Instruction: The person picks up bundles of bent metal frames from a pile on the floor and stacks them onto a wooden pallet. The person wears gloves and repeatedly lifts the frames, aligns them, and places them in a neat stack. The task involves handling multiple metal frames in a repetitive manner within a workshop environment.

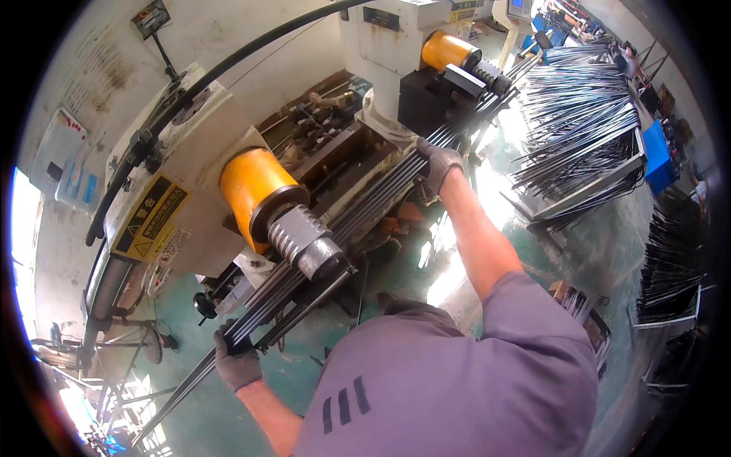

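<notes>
Open green floor (533,251) at centre right leaves passing room beside the bundle of long metal rods (358,213). Above the bundle, two yellow-capped machine heads (259,190) crowd the upper left and top centre. A rack of dark rods (586,137) blocks the upper right.

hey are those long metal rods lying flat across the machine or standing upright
Lying flat. The bundle of rods runs lengthwise under the two yellow cylinders, with the left hand and right hand gripping it near either end.
</notes>
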Demonstrator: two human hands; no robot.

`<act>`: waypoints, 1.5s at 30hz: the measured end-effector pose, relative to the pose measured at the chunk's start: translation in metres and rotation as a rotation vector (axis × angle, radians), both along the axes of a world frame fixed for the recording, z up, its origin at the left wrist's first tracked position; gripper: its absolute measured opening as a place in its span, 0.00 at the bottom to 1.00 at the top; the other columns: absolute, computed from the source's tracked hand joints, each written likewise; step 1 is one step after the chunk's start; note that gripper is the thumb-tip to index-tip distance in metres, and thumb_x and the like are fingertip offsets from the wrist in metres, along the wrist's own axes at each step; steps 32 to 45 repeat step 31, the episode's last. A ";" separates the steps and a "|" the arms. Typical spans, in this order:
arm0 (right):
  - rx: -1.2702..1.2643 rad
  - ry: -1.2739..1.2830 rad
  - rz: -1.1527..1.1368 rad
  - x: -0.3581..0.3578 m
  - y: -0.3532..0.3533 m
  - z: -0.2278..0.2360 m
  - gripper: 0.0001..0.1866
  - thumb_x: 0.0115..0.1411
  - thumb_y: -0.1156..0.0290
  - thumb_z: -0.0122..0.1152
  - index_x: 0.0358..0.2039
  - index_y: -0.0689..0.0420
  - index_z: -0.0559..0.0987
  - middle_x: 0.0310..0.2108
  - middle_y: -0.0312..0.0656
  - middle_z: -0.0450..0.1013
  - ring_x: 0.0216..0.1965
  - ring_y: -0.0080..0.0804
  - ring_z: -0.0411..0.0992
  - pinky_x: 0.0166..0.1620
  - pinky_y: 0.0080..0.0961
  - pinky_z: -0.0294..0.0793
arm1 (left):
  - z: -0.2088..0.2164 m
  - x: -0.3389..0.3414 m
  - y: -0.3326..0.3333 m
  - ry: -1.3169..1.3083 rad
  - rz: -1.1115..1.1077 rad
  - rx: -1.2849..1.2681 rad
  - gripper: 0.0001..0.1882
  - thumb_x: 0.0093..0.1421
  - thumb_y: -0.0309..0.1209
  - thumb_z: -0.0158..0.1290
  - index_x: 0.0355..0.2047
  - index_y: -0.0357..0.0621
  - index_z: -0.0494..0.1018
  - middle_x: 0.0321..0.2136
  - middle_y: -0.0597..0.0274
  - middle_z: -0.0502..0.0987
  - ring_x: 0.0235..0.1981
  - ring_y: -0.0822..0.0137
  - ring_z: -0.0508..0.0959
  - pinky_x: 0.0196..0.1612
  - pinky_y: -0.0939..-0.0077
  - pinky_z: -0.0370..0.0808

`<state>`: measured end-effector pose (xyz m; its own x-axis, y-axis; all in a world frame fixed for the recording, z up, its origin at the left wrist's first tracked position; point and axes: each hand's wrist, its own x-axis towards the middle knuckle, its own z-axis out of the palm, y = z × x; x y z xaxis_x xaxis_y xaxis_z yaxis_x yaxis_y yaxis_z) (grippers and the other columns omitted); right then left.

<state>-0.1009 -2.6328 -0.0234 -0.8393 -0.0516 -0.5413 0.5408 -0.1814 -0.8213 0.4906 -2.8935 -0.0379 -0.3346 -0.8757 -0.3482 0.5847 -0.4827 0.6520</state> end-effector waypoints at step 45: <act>-0.414 -0.036 0.532 -0.069 -0.023 -0.054 0.37 0.69 0.50 0.72 0.66 0.66 0.77 0.62 0.51 0.81 0.61 0.50 0.81 0.63 0.49 0.82 | -0.033 0.050 -0.077 -0.006 0.460 0.112 0.16 0.82 0.36 0.49 0.59 0.40 0.77 0.57 0.53 0.85 0.60 0.49 0.84 0.69 0.42 0.80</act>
